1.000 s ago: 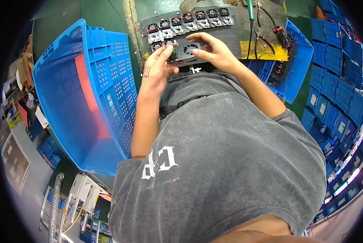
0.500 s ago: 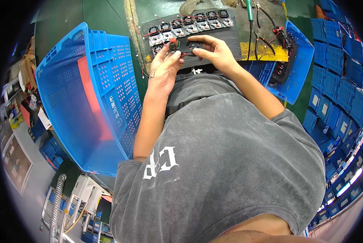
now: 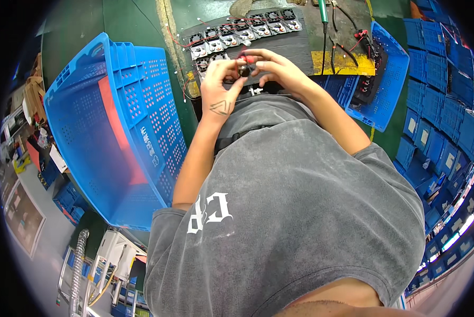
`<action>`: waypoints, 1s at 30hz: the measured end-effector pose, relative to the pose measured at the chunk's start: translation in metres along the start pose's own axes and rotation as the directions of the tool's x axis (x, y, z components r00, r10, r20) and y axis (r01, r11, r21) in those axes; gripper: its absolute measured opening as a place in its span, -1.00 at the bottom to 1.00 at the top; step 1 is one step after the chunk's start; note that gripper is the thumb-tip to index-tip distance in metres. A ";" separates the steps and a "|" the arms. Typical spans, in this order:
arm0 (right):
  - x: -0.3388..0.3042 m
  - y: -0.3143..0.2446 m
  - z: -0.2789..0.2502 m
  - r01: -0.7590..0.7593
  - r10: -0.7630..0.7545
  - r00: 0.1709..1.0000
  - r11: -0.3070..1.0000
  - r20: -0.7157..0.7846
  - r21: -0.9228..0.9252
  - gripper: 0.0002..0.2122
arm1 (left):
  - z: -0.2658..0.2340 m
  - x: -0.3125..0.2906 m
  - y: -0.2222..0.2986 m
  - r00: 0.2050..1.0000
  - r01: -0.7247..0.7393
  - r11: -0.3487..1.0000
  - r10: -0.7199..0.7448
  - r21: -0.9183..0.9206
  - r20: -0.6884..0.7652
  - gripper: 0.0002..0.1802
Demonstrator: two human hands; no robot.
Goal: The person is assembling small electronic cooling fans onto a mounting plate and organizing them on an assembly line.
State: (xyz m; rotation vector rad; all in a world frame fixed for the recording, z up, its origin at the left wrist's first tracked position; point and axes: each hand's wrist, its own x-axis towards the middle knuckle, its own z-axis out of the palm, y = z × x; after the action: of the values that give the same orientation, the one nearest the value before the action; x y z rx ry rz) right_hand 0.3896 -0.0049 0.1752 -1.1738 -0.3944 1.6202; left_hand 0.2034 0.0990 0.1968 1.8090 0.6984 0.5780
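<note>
Just over the near edge of the bench mat, my left hand (image 3: 217, 87) closes its fingers and thumb round a small black part with a red piece (image 3: 245, 71). My right hand (image 3: 284, 73) meets it from the other side, its fingers bent and touching the same part. Much of this part is hidden by the fingers, so its exact kind is unclear. Beyond the hands, rows of small black cooling fans (image 3: 241, 26) on pale silvery bases, with red wires, lie on a dark ribbed mat (image 3: 289, 50).
Right of the mat are a green-handled soldering iron (image 3: 323, 15) and pliers (image 3: 346, 55). A large blue crate (image 3: 137, 84) with a red-orange sheet inside stands at my left. At the right, a smaller blue crate (image 3: 389, 100) holds dark parts, near stacked blue bins (image 3: 432, 100).
My left hand has turned over, bringing its back and wrist marking into view. Both hands have drawn closer together round the part, which is now turned and more hidden.
</note>
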 end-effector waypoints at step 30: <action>-0.021 -0.026 0.009 0.529 -0.103 0.847 0.269 0.522 -0.805 -0.71 | -0.006 -0.009 -0.069 0.743 0.598 0.759 -0.402 -0.258 0.536 -0.80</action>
State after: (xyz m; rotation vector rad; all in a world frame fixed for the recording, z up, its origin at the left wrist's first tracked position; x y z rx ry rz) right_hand 0.3961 -0.0105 0.2088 -1.4216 -1.9515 1.1396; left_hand 0.1798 0.1152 0.1326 1.1942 0.6508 -0.0830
